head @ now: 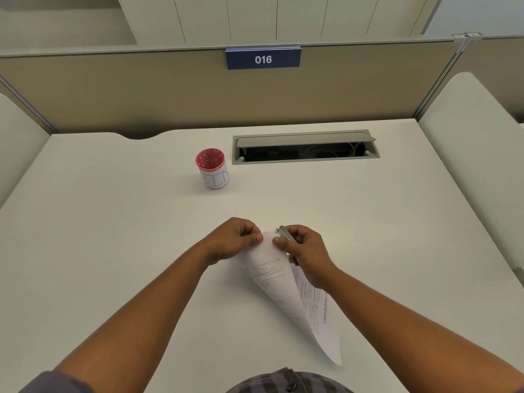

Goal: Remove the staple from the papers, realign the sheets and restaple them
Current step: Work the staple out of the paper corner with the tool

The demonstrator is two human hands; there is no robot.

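On the left half of the pale worktop point(85, 222) nothing lies but the person's left forearm, reaching in from the lower edge. Toward the back, left of centre, stands a red mesh cup point(212, 168) — upright, wrapped in a white paper label with blue lettering. Just right of it, set into the surface, a grey cable hatch point(305, 147) has its lid propped open, with dark wiring inside. Above that, on the beige partition, hangs a blue plate point(263, 59) reading 016.

In the middle, nearer the person, the two hands meet at one corner of the papers point(272, 276). The left hand point(231, 239) is curled in a narrow pinch, thumb and forefinger closed on that top corner. The right hand point(304, 252) pinches the same corner from the other side with thumb and fingertip, and also holds a small metal tool point(285, 233) against its fingers — its grey end sticks out above the knuckles; whether it is a stapler or a staple remover cannot be told. The staple itself is too small to make out.

The printed sheets are lifted off the surface at the held corner and hang down toward the person, fanned apart, the front sheet curling over the one behind to its right.
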